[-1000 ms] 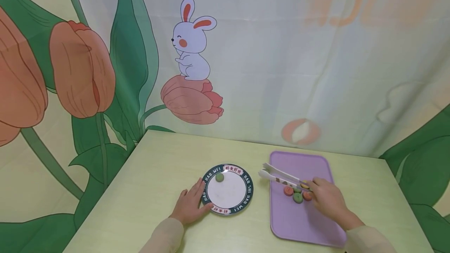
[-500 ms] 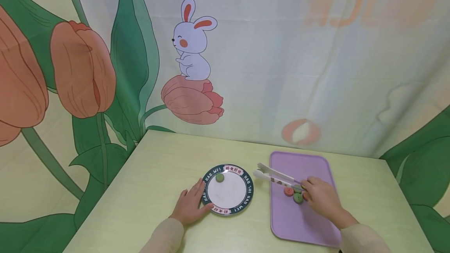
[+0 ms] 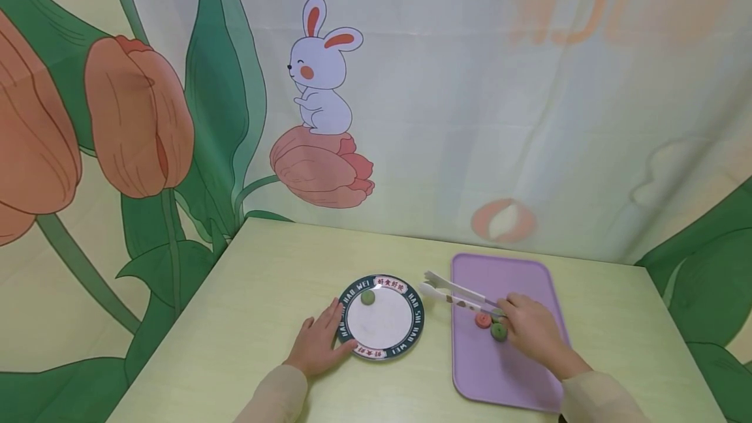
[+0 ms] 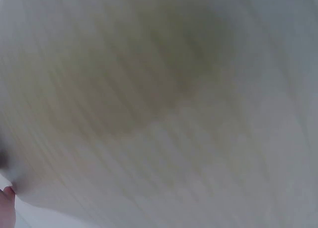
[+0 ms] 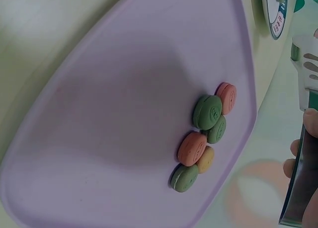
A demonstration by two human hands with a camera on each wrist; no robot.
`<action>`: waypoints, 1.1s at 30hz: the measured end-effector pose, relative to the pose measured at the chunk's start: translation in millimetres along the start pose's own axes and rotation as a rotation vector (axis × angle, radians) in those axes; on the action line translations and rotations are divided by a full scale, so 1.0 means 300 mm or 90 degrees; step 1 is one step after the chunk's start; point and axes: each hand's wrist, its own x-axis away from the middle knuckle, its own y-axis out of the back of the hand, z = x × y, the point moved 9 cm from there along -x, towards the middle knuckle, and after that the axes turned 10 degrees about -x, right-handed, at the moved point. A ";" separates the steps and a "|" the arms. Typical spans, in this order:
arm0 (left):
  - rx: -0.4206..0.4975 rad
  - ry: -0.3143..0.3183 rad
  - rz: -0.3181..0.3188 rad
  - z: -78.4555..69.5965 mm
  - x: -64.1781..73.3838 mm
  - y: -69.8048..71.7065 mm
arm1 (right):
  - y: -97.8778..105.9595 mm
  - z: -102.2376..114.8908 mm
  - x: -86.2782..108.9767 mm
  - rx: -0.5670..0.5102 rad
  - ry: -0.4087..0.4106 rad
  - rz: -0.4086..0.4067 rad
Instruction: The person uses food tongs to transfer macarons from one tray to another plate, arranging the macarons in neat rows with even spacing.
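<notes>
My left hand (image 3: 317, 338) lies with straight fingers at the left rim of a round plate (image 3: 378, 318) with a dark patterned border. A green macaron (image 3: 367, 297) sits near that plate's far left. My right hand (image 3: 531, 330) grips tongs (image 3: 464, 299) over a purple tray (image 3: 502, 377), their white heads pointing left into the gap beside the plate. In the right wrist view, a bit of green shows at the tongs' heads; I cannot tell whether they hold a macaron. Several macarons, among them a green one (image 5: 207, 112) and a yellow one (image 5: 205, 159), lie clustered on the tray.
The pale table (image 3: 276, 266) bears both the plate and the tray. A printed curtain (image 3: 423, 116) with tulips and a rabbit hangs behind its far edge. A blurred pale surface (image 4: 198, 138) fills most of the left wrist view.
My right hand and the tongs have shifted left toward the plate, slowing over the last half second. The left hand, the plate and its macaron stay put.
</notes>
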 end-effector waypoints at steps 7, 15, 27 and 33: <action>-0.003 0.004 -0.004 0.004 0.000 -0.004 | -0.022 0.013 -0.009 -0.003 0.017 -0.013; -0.002 0.004 -0.003 0.004 0.000 -0.003 | -0.023 0.034 -0.024 -0.004 0.024 -0.016; -0.003 0.003 0.008 -0.001 0.000 -0.002 | -0.044 0.068 -0.055 -0.005 0.027 -0.008; -0.005 0.003 0.004 0.003 0.000 -0.001 | -0.058 0.072 -0.065 -0.012 0.022 0.001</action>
